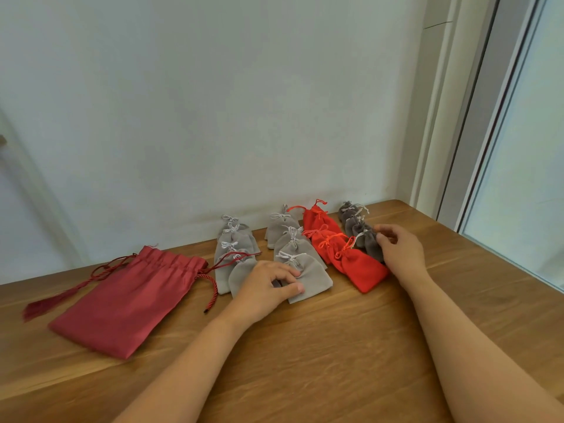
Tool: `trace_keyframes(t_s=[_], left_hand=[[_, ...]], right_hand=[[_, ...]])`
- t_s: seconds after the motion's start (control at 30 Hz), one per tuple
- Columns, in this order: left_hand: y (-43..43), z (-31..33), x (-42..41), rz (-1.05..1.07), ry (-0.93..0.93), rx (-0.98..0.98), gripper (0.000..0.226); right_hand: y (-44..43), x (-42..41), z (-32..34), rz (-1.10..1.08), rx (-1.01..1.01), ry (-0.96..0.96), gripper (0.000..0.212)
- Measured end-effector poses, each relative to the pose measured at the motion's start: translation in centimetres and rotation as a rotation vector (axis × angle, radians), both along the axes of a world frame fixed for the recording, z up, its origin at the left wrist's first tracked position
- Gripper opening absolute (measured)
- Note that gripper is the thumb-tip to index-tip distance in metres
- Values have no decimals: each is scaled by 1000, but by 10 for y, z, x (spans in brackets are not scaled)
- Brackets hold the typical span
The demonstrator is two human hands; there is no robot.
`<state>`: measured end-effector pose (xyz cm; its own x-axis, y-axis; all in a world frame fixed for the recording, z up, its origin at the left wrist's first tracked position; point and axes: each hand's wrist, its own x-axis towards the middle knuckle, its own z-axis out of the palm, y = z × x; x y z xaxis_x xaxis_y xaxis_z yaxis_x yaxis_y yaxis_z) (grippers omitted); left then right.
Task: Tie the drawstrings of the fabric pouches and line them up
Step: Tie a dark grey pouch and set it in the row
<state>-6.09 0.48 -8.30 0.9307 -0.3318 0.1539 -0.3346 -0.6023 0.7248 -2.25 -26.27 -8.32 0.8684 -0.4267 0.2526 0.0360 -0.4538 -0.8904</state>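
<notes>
At a wooden table [335,346] set against a pale wall [213,102], you lean both bare arms in over four rows of small drawstring pouches that run from the middle toward 12 o'clock. Two rows of light grey pouches [235,239] lie side by side, with the red pouches [323,224] at their 3 o'clock and the dark grey pouches [354,224] beyond those. All overlap, with their cords knotted.

Your left hand [268,285] rests on the near ends of the two grey rows. Its thumb and bent forefinger close on the fabric of the nearest light grey pouch [314,279].

Your right hand [403,251] curls its fingers against the nearest dark grey pouch [370,244]. Whether they pinch it cannot be told.

A large dark-red pouch [131,300] lies flat at 9 o'clock, and its tasselled cord [61,297] trails away from the rows. A window [518,148] stands at 2 o'clock.
</notes>
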Motion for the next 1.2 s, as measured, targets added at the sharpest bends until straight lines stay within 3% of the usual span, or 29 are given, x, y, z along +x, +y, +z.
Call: trace_keyframes(t_s=[0.53, 0.8, 0.9, 0.97, 1.03, 1.1, 1.2], left_hand=[[11, 6, 2, -7, 23, 36, 13], [13, 9, -2, 16, 32, 0, 13], [11, 14, -6, 95, -82, -51, 13], [11, 18, -5, 259, -332, 3, 16], [14, 23, -3, 457, -532, 109, 33], [18, 24, -2, 590, -492, 263, 56], [20, 16, -3, 633, -226, 485, 75]], right_hand=[[-1, 26, -3, -12, -352, 53, 20], [-4, 39, 0, -17, -361, 80, 17], [-4, 34, 3, -6, -337, 48, 16], [-6, 30, 5, 13, -337, 21, 16], [-6, 27, 7, 25, -351, -2, 19], [-5, 20, 12, 34, -348, -21, 24], [9, 5, 19, 124, -399, -65, 33]])
